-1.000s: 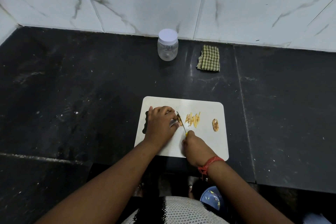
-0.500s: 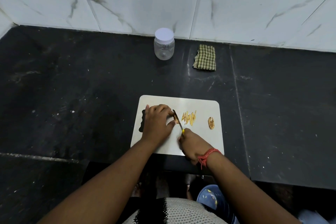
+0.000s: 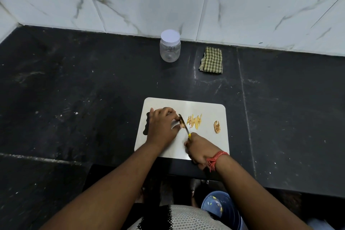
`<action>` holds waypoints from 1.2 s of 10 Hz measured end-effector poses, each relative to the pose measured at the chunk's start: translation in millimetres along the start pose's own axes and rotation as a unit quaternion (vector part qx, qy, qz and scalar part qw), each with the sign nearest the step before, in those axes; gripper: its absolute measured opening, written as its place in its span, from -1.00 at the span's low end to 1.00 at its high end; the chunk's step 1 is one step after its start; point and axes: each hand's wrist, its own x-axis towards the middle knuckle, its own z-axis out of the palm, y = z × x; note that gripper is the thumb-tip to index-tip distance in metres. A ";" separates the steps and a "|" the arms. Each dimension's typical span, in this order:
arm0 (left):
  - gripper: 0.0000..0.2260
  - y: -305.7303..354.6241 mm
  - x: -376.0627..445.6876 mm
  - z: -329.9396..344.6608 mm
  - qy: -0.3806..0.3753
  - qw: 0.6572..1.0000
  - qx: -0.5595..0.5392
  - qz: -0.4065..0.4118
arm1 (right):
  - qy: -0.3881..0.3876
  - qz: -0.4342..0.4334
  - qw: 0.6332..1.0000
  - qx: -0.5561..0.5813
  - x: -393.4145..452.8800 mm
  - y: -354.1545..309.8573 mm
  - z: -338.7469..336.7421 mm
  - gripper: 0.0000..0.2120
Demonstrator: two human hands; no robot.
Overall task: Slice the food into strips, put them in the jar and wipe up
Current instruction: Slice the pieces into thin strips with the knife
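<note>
a white rectangular plastic cutting board point(image 3: 203, 147) lies on the black stone surface point(image 3: 84, 99), its long axis running left to right. on the board's left half the left hand point(image 3: 162, 127) has its fingers point(image 3: 169, 113) curled, pinching a small yellowish-brown piece of food point(image 3: 183, 125) against the board. the right hand point(image 3: 200, 148), at the board's near edge, has its fingers wrapped round the yellow handle of a small knife point(image 3: 184, 124); the blade points away from the person and slightly left, its edge down on the food beside the left fingertips. just right of the blade lies a small cluster of pale yellow cut strips point(image 3: 195, 121), their long axes running mostly front to back. near the board's right edge lies a brown oval slice point(image 3: 217, 126). well beyond the board, by the wall, stands an upright clear plastic jar with a white lid point(image 3: 170, 45), and right of it a folded green checked cloth point(image 3: 211, 61).
</note>
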 end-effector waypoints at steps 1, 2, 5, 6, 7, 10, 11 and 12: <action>-0.84 -0.1 0.7 0.3 -0.006 1.000 0.002 0.004 | -0.006 0.013 0.999 0.046 -5.1 -0.4 -1.7 -0.80; -0.82 -0.9 1.0 0.9 -0.009 1.000 0.005 0.002 | -0.037 0.011 0.993 0.111 -4.0 8.7 1.7 -0.84; -0.85 1.5 2.2 2.4 0.000 1.000 -0.013 -0.020 | 0.094 -0.071 0.993 0.026 -23.8 -4.0 5.0 -0.80; -0.86 3.5 4.4 4.0 0.001 0.999 -0.017 -0.035 | 0.175 -0.086 0.979 -0.063 -33.1 -5.1 9.2 -0.79; -0.84 3.0 5.3 5.9 0.001 0.999 -0.016 -0.038 | 0.192 -0.078 0.972 -0.107 -35.7 0.6 10.0 -0.81; -0.83 1.5 4.0 5.2 0.007 0.999 -0.014 -0.029 | 0.186 -0.090 0.976 -0.070 -32.6 2.6 11.4 -0.86; -0.82 1.4 4.1 5.6 0.008 0.999 -0.011 -0.029 | 0.190 -0.092 0.975 -0.068 -31.1 1.2 11.9 -0.86; -0.82 1.3 3.8 6.0 0.010 0.999 -0.012 -0.030 | 0.189 -0.088 0.976 -0.063 -29.1 1.8 14.3 -0.87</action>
